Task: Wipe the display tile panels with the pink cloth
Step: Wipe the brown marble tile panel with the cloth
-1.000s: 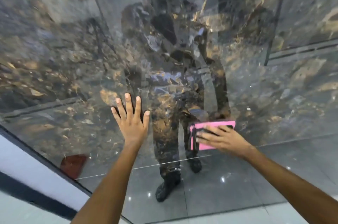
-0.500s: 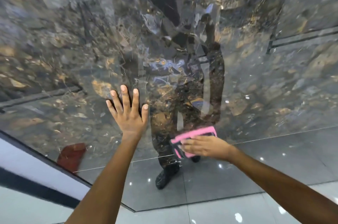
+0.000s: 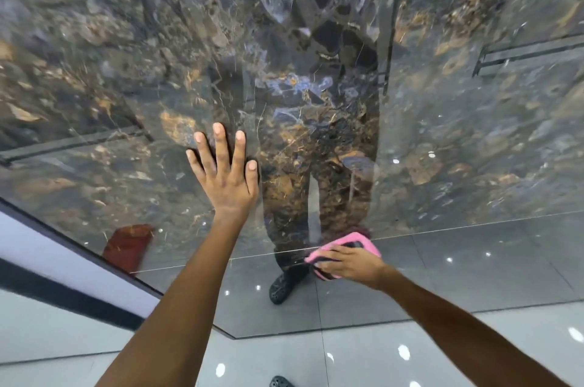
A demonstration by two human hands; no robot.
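A glossy dark marble tile panel (image 3: 442, 149) with gold and blue veins fills most of the view and mirrors a standing person. My left hand (image 3: 226, 171) lies flat on it, fingers straight and spread. Low on the panel, my right hand (image 3: 346, 263) presses the pink cloth (image 3: 363, 242) against the surface with fingers laid over it. The cloth has dark stripes and is partly hidden under my fingers.
The panel's bottom edge (image 3: 284, 334) meets a shiny grey tiled floor (image 3: 474, 355). A white and dark strip (image 3: 47, 269) runs along the left side. A reddish-brown reflection (image 3: 126, 244) shows low on the panel. A dark shoe tip (image 3: 279, 382) peeks in at the bottom.
My right hand has slid the pink cloth down and slightly left across the lower panel. My left hand has stayed flat on the panel.
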